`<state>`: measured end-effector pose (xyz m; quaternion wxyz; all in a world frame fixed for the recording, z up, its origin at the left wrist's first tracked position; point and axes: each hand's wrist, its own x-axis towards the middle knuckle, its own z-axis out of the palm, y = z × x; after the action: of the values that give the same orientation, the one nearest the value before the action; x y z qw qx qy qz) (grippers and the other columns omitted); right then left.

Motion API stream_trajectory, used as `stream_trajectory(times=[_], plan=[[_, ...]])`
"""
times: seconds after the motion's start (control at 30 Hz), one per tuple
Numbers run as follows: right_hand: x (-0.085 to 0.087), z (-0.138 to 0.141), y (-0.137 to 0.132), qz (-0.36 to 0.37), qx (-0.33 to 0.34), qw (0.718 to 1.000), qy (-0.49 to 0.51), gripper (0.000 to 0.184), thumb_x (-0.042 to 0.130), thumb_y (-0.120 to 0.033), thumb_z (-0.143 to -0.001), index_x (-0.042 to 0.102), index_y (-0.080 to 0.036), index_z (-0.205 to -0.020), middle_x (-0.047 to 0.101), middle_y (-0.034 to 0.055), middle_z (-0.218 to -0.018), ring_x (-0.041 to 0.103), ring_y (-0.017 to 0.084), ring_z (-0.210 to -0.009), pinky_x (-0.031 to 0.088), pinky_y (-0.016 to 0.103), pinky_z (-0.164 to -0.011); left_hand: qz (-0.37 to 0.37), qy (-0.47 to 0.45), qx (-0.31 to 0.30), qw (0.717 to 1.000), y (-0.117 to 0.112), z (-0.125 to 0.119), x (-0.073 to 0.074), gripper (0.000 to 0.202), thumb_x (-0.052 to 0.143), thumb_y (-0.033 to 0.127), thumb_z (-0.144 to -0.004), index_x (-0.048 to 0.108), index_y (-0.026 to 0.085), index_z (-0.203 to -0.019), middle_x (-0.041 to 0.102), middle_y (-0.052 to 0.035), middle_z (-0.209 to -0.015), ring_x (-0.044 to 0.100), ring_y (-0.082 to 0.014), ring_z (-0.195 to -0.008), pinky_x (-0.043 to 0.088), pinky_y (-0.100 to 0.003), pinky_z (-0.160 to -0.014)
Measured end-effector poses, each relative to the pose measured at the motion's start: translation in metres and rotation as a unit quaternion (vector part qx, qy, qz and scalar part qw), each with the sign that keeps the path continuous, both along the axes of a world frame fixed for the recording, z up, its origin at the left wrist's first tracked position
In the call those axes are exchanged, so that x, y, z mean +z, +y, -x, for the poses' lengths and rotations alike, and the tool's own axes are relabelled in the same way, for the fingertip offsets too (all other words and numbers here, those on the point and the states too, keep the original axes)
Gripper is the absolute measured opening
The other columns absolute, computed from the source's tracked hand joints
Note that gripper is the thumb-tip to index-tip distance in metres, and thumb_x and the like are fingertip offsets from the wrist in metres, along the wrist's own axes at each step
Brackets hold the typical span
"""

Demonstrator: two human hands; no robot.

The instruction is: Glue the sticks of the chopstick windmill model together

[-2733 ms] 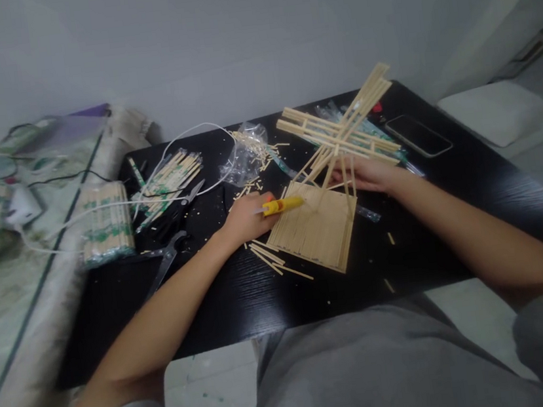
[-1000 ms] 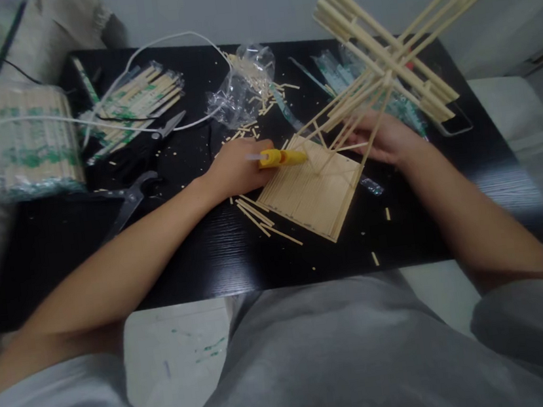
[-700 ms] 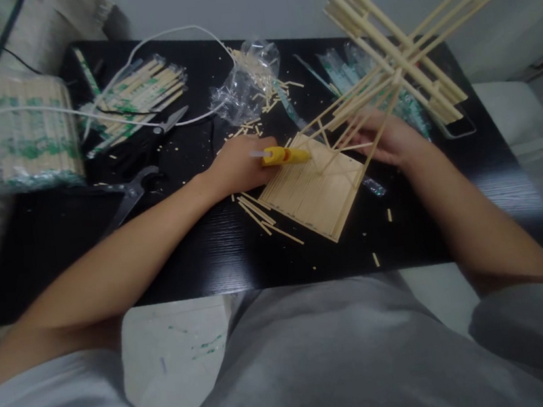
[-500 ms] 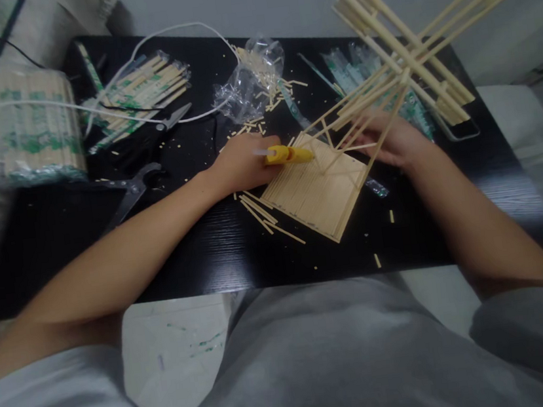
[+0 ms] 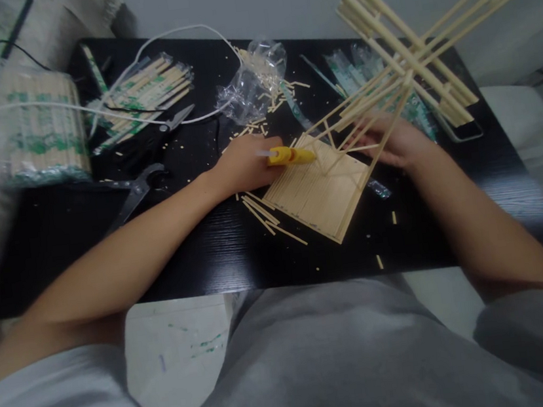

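My left hand (image 5: 242,166) is closed round a yellow glue gun (image 5: 291,155), its nozzle pointing right at the base of a chopstick windmill frame (image 5: 402,62). The frame rises from a square platform of glued chopsticks (image 5: 322,190) lying on the black table (image 5: 199,258). My right hand (image 5: 395,142) grips the frame's thin upright legs just right of the platform's far corner. The crossed blades reach up toward the camera at the upper right.
Scissors (image 5: 170,122) and pliers (image 5: 134,194) lie left of my left hand. Wrapped chopstick packs (image 5: 44,129) and a looser bundle (image 5: 144,94) sit at the far left, with a white cord (image 5: 172,37) and a plastic bag of offcuts (image 5: 251,80). A phone (image 5: 465,130) lies at the right.
The view tipped down and closer, so the windmill frame now looms large at the upper right. Both hands have kept their grip and place over the last second.
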<state>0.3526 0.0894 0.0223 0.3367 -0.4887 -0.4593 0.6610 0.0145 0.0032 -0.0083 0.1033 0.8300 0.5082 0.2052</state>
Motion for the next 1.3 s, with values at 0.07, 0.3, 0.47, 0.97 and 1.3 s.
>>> stream_trajectory(times=[0.07,0.3,0.47,0.97,1.3], plan=[[0.001,0.001,0.000,0.000,0.000,1.000,-0.004,0.023,0.080,-0.013,-0.119,0.077,-0.022,-0.098,0.078,0.0036,-0.087,0.079,0.017,-0.079,0.074,0.028,-0.089,-0.002,0.008,-0.005,1.000,0.000,0.000,0.001,0.016,0.074,0.041,-0.098,0.077,0.027,-0.105,0.076,-0.0049,-0.090,0.075,-0.0274,-0.092,0.050,-0.039,-0.085],[-0.002,0.000,0.000,0.000,-0.001,1.000,0.014,0.026,0.076,-0.011,-0.121,0.078,-0.022,-0.098,0.077,0.0024,-0.083,0.077,0.017,-0.078,0.073,0.030,-0.089,0.010,0.009,0.007,1.000,-0.001,-0.001,0.002,0.017,0.074,0.042,-0.099,0.077,0.027,-0.107,0.075,-0.0046,-0.090,0.075,-0.0280,-0.095,0.051,-0.039,-0.088],[-0.001,0.000,0.000,0.005,-0.007,1.000,0.007,0.027,0.070,-0.008,-0.122,0.081,-0.022,-0.101,0.076,0.0031,-0.082,0.078,0.017,-0.079,0.073,0.028,-0.089,0.002,0.009,0.004,1.000,0.000,0.000,0.001,0.016,0.074,0.041,-0.099,0.078,0.027,-0.106,0.076,-0.0053,-0.090,0.075,-0.0279,-0.094,0.050,-0.039,-0.086],[-0.023,-0.014,0.019,-0.008,0.039,0.998,0.055,0.019,0.085,-0.014,-0.119,0.081,-0.019,-0.101,0.080,0.0026,-0.084,0.082,0.016,-0.077,0.076,0.030,-0.084,0.018,0.053,0.002,0.998,-0.004,-0.002,0.010,0.022,0.068,0.041,-0.103,0.079,0.026,-0.114,0.078,-0.0045,-0.096,0.076,-0.0260,-0.095,0.050,-0.038,-0.090],[-0.022,-0.012,0.018,-0.014,0.016,0.999,0.047,0.020,0.077,-0.009,-0.122,0.079,-0.019,-0.105,0.079,0.0019,-0.083,0.080,0.014,-0.076,0.073,0.028,-0.084,0.022,0.067,0.009,0.997,-0.003,-0.003,0.008,0.026,0.067,0.043,-0.103,0.081,0.024,-0.116,0.078,-0.0059,-0.098,0.078,-0.0286,-0.100,0.051,-0.040,-0.092]])
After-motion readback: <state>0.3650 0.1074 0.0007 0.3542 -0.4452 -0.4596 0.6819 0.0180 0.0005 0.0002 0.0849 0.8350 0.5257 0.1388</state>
